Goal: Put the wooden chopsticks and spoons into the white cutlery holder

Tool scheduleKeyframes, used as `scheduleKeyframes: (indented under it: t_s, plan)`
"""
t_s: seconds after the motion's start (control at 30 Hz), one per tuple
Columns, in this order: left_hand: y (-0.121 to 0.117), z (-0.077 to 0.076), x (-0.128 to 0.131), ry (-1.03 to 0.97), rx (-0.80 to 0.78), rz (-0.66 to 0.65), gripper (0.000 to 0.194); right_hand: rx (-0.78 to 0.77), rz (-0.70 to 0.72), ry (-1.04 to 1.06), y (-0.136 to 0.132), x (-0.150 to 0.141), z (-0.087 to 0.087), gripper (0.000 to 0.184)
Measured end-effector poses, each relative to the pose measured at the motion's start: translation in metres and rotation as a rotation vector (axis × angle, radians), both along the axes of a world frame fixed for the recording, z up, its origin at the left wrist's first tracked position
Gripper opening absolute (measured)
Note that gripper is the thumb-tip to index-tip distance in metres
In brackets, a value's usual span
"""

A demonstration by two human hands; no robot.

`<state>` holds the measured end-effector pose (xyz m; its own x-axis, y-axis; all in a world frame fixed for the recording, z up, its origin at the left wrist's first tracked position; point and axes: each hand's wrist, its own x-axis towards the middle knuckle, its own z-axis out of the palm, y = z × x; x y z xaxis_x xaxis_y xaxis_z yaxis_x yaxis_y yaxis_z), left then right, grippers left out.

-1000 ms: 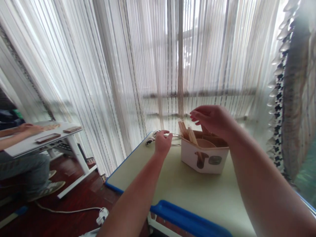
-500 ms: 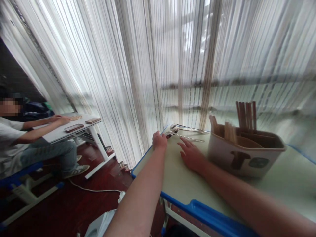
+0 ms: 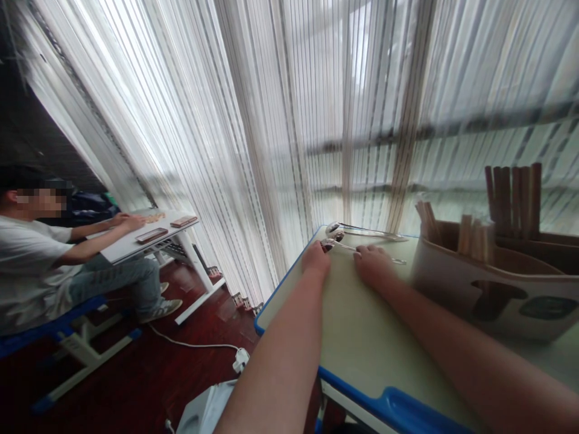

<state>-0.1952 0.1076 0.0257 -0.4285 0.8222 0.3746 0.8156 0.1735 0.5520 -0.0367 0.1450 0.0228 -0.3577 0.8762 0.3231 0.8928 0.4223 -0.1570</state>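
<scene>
Two metal spoons lie near the far left corner of the pale table [image 3: 362,337]: the nearer spoon [image 3: 337,244] and the farther spoon [image 3: 357,230]. My left hand [image 3: 315,260] rests by the bowl of the nearer spoon, fingers curled over it. My right hand [image 3: 373,264] lies knuckles-up on that spoon's handle; its fingers are bent down and blurred, so the grip is unclear. A beige cutlery holder [image 3: 493,289] with wooden sticks and utensils stands to the right of my right hand.
The table has a blue edge [image 3: 398,407]. White string curtains [image 3: 253,120] hang behind it. At the left a seated person [image 3: 40,259] works at a white desk [image 3: 149,238]. A cable and plug [image 3: 237,361] lie on the dark floor.
My right hand dropped from above the cutlery holder to the table and slid forward onto the spoon handle. My left hand stayed by the spoons. The view swung left.
</scene>
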Motion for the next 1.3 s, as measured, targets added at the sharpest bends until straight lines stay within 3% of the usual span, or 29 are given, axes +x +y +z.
scheduleKeyframes:
  t_s: [0.13, 0.33, 0.43, 0.67, 1.0, 1.3]
  plan:
    - [-0.002, 0.004, 0.001, -0.003, 0.085, 0.048, 0.021, 0.014, 0.128, -0.054, -0.001, 0.004, 0.003, 0.038]
    - [-0.006, 0.012, 0.004, -0.065, 0.486, 0.194, 0.022, 0.183, 0.208, -0.046, -0.018, 0.001, 0.009, 0.025]
    - [-0.007, 0.016, 0.004, -0.124, 0.613, 0.269, 0.022, 0.230, 0.211, -0.034, -0.025, 0.001, 0.012, 0.025]
    - [-0.006, 0.019, 0.002, -0.309, 0.577, 0.323, 0.029, 0.199, 0.165, 0.008, -0.029, 0.002, 0.016, 0.032]
    - [-0.014, 0.025, 0.005, -0.300, 0.637, 0.269, 0.023, 0.164, 0.143, -0.017, -0.034, 0.003, 0.021, 0.031]
    - [-0.029, 0.032, 0.016, -0.381, 0.707, 0.330, 0.023, 0.254, 0.238, -0.191, -0.059, 0.006, 0.036, 0.044]
